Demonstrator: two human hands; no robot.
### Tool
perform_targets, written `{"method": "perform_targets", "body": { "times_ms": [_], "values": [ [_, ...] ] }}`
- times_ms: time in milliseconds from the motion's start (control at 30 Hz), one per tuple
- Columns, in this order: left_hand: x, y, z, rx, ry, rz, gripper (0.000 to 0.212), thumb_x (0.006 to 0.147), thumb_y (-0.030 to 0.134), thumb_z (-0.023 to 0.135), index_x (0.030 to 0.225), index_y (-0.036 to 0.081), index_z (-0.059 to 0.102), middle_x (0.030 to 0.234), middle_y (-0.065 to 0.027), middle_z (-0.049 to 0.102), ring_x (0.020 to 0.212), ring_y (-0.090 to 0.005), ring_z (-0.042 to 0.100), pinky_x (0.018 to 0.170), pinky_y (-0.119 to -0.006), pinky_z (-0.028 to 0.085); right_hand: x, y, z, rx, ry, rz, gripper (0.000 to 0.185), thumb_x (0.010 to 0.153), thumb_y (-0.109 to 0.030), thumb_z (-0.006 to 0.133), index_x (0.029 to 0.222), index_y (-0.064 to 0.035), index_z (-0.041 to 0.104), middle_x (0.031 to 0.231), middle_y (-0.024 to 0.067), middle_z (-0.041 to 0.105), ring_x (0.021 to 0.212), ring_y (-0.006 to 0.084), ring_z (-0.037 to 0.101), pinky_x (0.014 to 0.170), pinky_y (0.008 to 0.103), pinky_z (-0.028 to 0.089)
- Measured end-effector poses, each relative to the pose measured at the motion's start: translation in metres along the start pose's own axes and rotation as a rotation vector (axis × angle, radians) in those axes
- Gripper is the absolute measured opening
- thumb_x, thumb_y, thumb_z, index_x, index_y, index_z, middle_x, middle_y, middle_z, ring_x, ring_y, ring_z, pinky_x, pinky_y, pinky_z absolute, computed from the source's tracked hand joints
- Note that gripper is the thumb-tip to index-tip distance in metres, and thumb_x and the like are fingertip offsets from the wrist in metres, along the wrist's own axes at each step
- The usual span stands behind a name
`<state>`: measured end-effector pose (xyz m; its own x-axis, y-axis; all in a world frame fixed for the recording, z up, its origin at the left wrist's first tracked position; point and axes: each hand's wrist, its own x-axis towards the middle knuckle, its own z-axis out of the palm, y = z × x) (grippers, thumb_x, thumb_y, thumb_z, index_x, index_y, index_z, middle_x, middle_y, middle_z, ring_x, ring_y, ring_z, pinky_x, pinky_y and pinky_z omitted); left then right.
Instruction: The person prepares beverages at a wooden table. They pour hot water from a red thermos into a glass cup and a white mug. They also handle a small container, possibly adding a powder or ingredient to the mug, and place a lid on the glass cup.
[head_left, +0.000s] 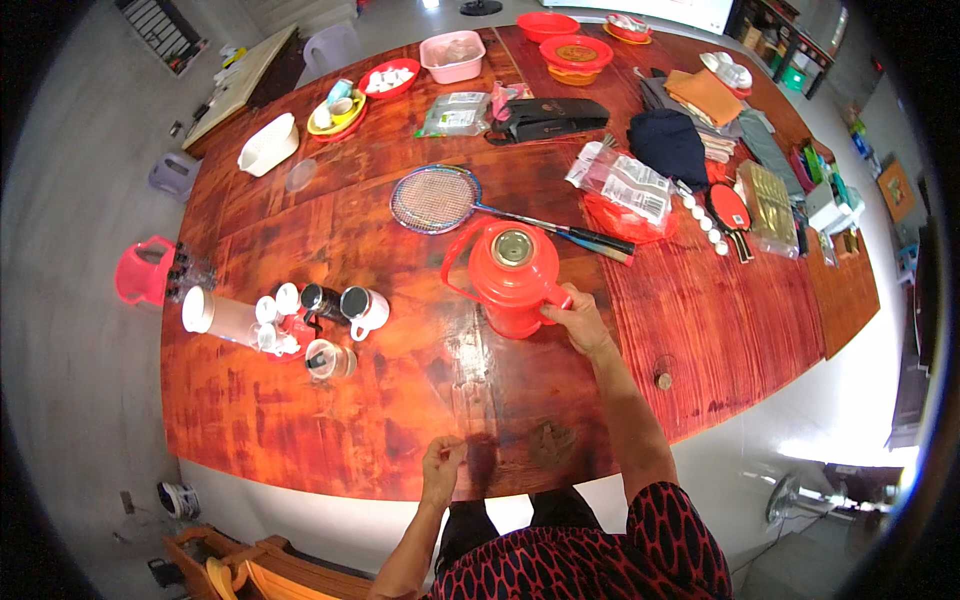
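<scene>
My right hand (583, 321) grips the side handle of a red plastic vacuum flask (517, 274). The flask's round mouth is uncovered and shows a silvery rim; whether its base touches the table I cannot tell. A cork stopper (664, 381) lies on the wood to the right of my right forearm. Over the table's front edge, my left hand (444, 459) has its fingers curled in, with nothing visible in them. Behind the flask lie badminton rackets (436, 199), their handles pointing right. To its left stand a white lidded mug (365, 311), a black lidded mug (324, 301) and a clear jar (330, 360).
Left are a tall white-lidded container (225, 319) and small bottles (187, 274). Farther back stand a white basket (270, 146), a pink basin (452, 58) and red basins (576, 52). Rightward lie a plastic package (626, 187), table-tennis balls (705, 223), a paddle (727, 208) and folded cloths (667, 146).
</scene>
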<state>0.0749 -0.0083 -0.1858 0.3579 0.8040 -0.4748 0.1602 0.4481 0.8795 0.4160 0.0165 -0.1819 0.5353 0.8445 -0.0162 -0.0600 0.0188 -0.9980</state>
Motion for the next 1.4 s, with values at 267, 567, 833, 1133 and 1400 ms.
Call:
{"method": "perform_targets", "body": {
  "times_ms": [267,567,833,1133,1400],
  "values": [
    [-0.050,-0.024,0.000,0.018,0.043,-0.168,0.012,0.083,0.014,0.061,0.090,0.005,0.056,0.086,-0.0030,0.058,0.079,-0.0134,0.055,0.070,-0.029,0.047,-0.082,-0.009,0.020,-0.283,0.048,-0.113,0.026,0.074,-0.009,0.069,0.098,-0.0045,0.062,0.098,0.0078,0.049,0.090,0.0175,0.052,0.079,0.0281,0.043],
    [-0.016,-0.007,0.008,0.047,-0.132,-0.169,0.013,0.083,0.015,0.061,0.090,0.005,0.056,0.085,-0.0021,0.057,0.079,-0.0118,0.054,0.071,-0.027,0.046,-0.109,0.012,0.035,-0.105,0.037,-0.168,0.037,0.068,0.010,0.067,0.101,-0.0069,0.062,0.109,0.0054,0.048,0.108,0.0203,0.046,0.093,0.0315,0.035],
    [0.007,0.020,-0.021,0.042,-0.189,-0.181,0.011,0.086,0.018,0.058,0.088,0.008,0.055,0.084,-0.0004,0.057,0.079,-0.0110,0.054,0.070,-0.027,0.046,-0.091,0.009,0.059,-0.183,0.136,-0.285,0.028,0.069,0.005,0.069,0.092,-0.0061,0.058,0.102,0.0084,0.048,0.094,0.0211,0.051,0.082,0.0283,0.041],
    [0.013,0.024,-0.057,-0.047,-0.144,-0.142,0.006,0.085,0.010,0.060,0.087,0.006,0.057,0.076,0.0033,0.052,0.066,-0.0056,0.046,0.060,-0.019,0.039,-0.065,-0.038,0.072,-0.103,0.277,-0.087,0.024,0.075,-0.001,0.058,0.099,0.0021,0.060,0.093,0.0033,0.052,0.090,0.0132,0.050,0.083,0.0268,0.040],
    [0.029,0.031,-0.091,-0.074,-0.129,-0.099,0.007,0.086,0.011,0.059,0.089,0.006,0.056,0.076,0.0045,0.047,0.069,-0.0048,0.043,0.062,-0.018,0.036,-0.105,-0.014,0.086,0.402,0.422,-0.103,0.032,0.078,0.007,0.055,0.110,0.0036,0.054,0.102,0.0049,0.056,0.094,0.0134,0.052,0.086,0.0278,0.041]
  ]
}}
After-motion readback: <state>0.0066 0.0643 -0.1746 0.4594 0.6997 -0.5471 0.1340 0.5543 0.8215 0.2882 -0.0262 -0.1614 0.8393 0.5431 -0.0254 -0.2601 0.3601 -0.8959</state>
